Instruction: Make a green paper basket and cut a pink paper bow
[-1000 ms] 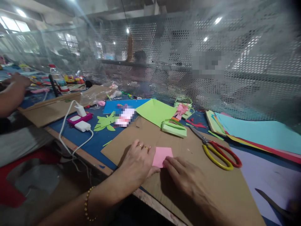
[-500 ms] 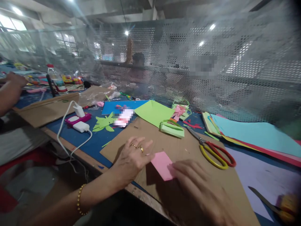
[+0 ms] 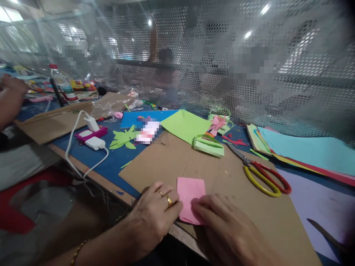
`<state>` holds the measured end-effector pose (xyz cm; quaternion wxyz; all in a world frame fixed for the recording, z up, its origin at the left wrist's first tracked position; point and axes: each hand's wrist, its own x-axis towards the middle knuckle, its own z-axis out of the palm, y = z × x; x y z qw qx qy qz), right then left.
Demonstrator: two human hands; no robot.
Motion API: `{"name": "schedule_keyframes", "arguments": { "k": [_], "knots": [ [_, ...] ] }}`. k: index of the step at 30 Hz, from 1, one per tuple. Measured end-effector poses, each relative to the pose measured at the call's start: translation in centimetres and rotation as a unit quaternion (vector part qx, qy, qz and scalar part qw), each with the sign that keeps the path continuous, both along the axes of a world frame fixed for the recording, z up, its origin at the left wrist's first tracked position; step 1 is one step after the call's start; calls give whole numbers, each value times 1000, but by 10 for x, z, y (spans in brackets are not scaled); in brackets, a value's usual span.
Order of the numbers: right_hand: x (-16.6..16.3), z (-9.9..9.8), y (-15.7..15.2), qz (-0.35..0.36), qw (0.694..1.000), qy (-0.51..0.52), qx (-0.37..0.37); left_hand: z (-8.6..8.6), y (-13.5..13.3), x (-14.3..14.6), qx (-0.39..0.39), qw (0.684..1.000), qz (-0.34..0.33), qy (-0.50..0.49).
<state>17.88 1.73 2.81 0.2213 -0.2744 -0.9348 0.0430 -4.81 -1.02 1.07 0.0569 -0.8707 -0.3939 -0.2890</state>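
A small pink piece of folded paper (image 3: 191,190) is between my two hands, over the brown cardboard sheet (image 3: 155,162) near the table's front edge. My left hand (image 3: 158,210), with rings on two fingers, has its fingers curled and closed at the paper's left edge. On the lower right side, my right hand (image 3: 224,218) is closed with its fingertips pressed on the paper. The near edge of the paper shows more than one layer. Scissors with one red and one yellow handle (image 3: 263,177) lie on the cardboard, beyond my right hand.
Behind the cardboard are a light green sheet (image 3: 185,125), a green paper box (image 3: 208,147) and green cutouts (image 3: 123,138). White chargers with a cable (image 3: 95,142) lie left. Coloured paper (image 3: 305,147) is stacked right, near a dark blade (image 3: 321,229). Another person's arm (image 3: 12,96) shows far left.
The pink paper has turned upright in view and come nearer the table's front edge. My left hand has shifted nearer to me, and my right fingertips now lie further onto the paper.
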Motion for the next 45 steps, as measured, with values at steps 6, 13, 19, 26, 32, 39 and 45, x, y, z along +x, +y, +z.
{"name": "schedule_keyframes", "arguments": {
  "k": [6,13,19,26,32,39,45],
  "knots": [
    [10,1,6,-5,998,64,-13,2,1,2,-30,995,-8,-100],
    [16,-12,16,-13,974,131,-182,3,5,-3,-94,991,1,-91],
    [8,3,12,-65,951,119,-279,1,12,-4,-118,987,20,-109],
    [9,2,12,-56,945,137,-291,3,10,-3,-151,980,35,-127],
    [7,-1,13,-59,948,134,-283,3,11,-1,-146,981,37,-124],
    [8,-2,10,-65,953,120,-272,1,11,0,-142,981,40,-127],
    [7,0,10,-69,950,118,-281,3,12,1,-146,979,46,-131]
  ]
}}
